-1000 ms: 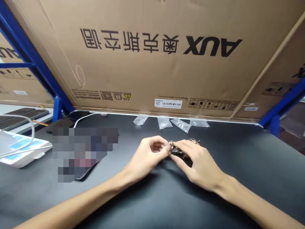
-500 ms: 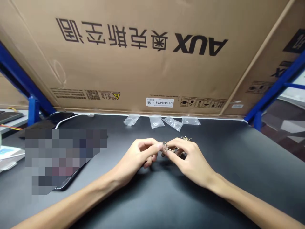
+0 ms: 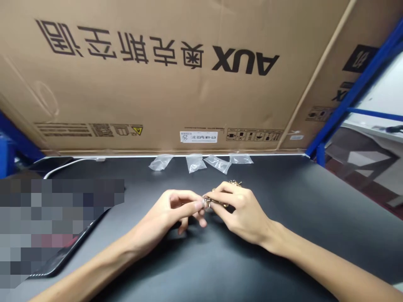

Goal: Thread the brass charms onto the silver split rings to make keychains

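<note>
The left hand [image 3: 166, 209] was held mostly closed, its thumb and forefinger brought together on a metal key ring [image 3: 207, 204], with the remaining fingers curled loosely below. The right hand [image 3: 242, 212] was also nearly closed, its fingers bent over a short dark-and-gold metal piece [image 3: 218, 203] that appeared joined to the ring, and the two hands were almost touching around it. Just beyond the right hand's knuckles, a small gold-coloured metal trinket [image 3: 235, 183] was seen above the black work table [image 3: 292, 197]; whether it was linked to the ring could not be told. Four clear plastic bags [image 3: 195, 163] were laid in a row along the table's far edge, beneath a large cardboard AUX carton [image 3: 157, 96] racked on a blue steel shelf frame [image 3: 355, 96]. A white cable [image 3: 69, 162] was run along the far left of the table, and a black slab-like device [image 3: 67, 256] lay at lower left, partly hidden by a pixelated patch
</note>
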Tool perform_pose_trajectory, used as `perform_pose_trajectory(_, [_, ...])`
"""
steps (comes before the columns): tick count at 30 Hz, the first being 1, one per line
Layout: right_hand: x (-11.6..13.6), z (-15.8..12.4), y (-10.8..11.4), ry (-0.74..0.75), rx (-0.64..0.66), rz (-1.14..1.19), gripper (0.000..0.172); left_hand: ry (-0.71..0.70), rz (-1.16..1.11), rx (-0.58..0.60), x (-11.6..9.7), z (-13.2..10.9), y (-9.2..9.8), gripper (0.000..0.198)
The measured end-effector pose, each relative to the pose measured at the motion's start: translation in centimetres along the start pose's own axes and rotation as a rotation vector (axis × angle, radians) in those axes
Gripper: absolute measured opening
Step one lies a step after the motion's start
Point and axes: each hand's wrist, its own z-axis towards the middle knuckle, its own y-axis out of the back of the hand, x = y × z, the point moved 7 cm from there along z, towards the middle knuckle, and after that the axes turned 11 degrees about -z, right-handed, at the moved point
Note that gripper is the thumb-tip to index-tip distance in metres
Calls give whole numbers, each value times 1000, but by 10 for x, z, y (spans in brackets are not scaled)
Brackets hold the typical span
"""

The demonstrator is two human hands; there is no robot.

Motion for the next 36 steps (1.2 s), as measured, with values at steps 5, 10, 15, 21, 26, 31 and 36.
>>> perform_pose_trajectory(5, [2,-1,2,41,0,-34,25,5,48,-24,-3,0,-1,29])
perform_pose_trajectory(10, [2,-3,2,62,4,-83,25,31,51,-15,3,0,1,27])
perform_pose_trajectory(15, [1,-3,-2,24,29,-41,25,72,29,-24,9,-1,7,24])
perform_pose_trajectory(21, [10,-3,-8,-74,120,102,22,-203,233,-175,-12,-12,6,19])
perform_pose_trajectory(26, [22,-7,-10,-160,173,237,26,-754,754,-256,-38,-35,-16,8])
perform_pose_trajectory(31, [19,-8,-11,-228,269,421,32,-899,1021,-209,-37,-36,-21,8])
perform_pose_trajectory(36, [13,-10,-21,-301,486,723,32,-1144,1212,-136,-38,-44,-25,5])
